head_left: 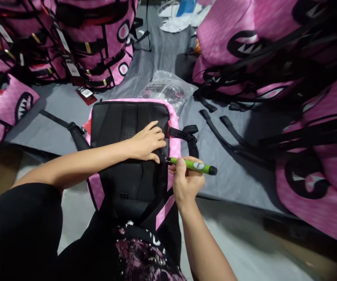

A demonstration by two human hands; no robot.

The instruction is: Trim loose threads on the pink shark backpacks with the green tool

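A pink and black backpack [106, 121] lies with its black padded back panel facing up, at the table's near edge. My left hand [148, 142] rests flat on that panel with its fingers spread a little, near the right side. In my right hand [187, 181] is a green marker pen [200, 166], gripped between thumb and fingers. The pen's dark tip points left and meets the panel's right edge, close to my left fingertips; whether it touches cannot be made out. A black strap [182, 134] sticks out from the pack's right side.
Pink backpacks [98, 43] with hang tags stand at the back left. More pink backpacks [229, 43] are piled along the right, their black straps [227, 132] trailing over the grey table cover [215, 175]. Behind the pack lies a clear plastic bag [168, 88].
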